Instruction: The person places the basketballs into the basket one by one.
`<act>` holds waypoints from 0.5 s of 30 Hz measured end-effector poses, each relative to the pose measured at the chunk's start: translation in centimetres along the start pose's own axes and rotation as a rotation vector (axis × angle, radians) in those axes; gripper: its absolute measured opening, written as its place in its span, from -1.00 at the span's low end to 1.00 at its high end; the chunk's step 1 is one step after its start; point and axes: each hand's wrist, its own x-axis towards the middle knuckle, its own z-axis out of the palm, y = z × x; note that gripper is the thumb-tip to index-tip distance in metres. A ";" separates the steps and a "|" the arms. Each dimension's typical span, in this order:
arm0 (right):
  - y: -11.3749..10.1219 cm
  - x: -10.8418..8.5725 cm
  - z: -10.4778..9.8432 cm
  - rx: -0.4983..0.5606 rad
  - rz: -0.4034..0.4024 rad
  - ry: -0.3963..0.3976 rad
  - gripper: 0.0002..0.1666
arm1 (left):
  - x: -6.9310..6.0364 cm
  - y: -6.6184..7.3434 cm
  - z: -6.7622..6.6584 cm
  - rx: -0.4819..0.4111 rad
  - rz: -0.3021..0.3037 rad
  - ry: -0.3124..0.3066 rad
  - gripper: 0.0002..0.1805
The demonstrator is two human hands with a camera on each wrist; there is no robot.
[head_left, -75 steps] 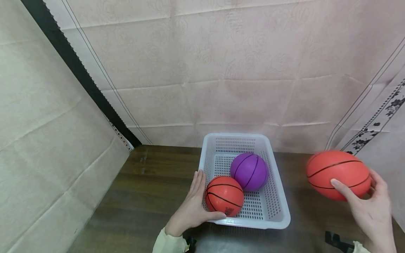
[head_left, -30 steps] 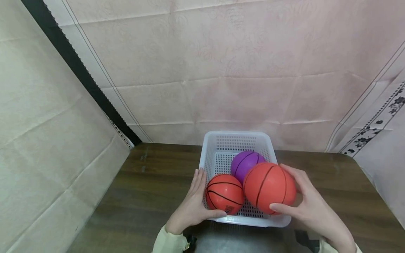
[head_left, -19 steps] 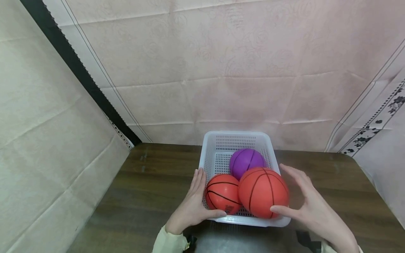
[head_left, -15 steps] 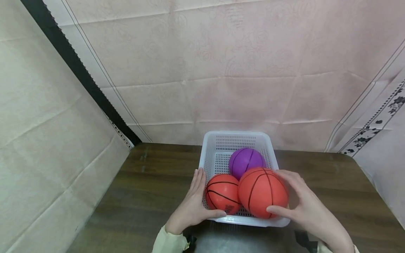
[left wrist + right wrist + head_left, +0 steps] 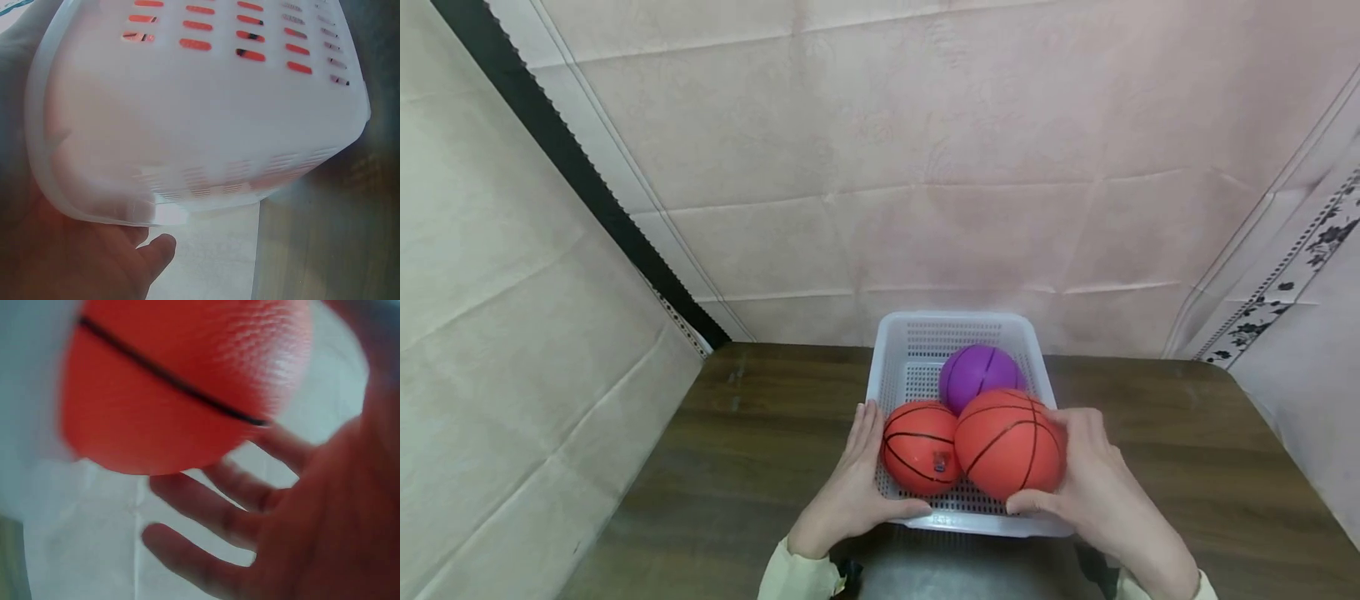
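A white plastic basket (image 5: 887,367) with slotted walls stands on the table, holding three toy basketballs. The purple basketball (image 5: 979,373) lies toward the back, and the smaller orange basketball (image 5: 919,446) sits at front left. Against both is the larger orange basketball (image 5: 1009,442), higher at front right. My left hand (image 5: 848,483) grips the basket's front left corner, thumb along the front rim and fingers at the left side. My right hand (image 5: 1097,479) presses the larger ball's right side with spread fingers and thumb. In the right wrist view, fingers (image 5: 206,512) reach under the orange surface.
The dark wooden table (image 5: 760,450) extends on both sides of the basket. Pale patterned cloth (image 5: 925,167) hangs behind it, with another pale cloth (image 5: 512,350) along the left. At right, a cloth band (image 5: 1270,308) carries dark flowers.
My right hand has brought the larger orange basketball from the right into the basket, briefly eased off it, then pressed it slightly left. My left hand has stayed at the basket's corner.
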 end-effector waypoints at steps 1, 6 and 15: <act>0.0 -0.1 -0.2 0.000 -0.001 -0.012 0.24 | 0.0 0.0 0.0 -0.001 -0.002 0.000 0.47; 0.1 -0.4 -0.4 0.046 -0.004 -0.056 0.10 | -0.1 0.0 -0.1 0.001 0.009 0.008 0.46; 0.6 0.7 1.4 0.070 0.048 -0.052 0.46 | -0.1 0.0 -0.2 0.005 0.003 -0.012 0.49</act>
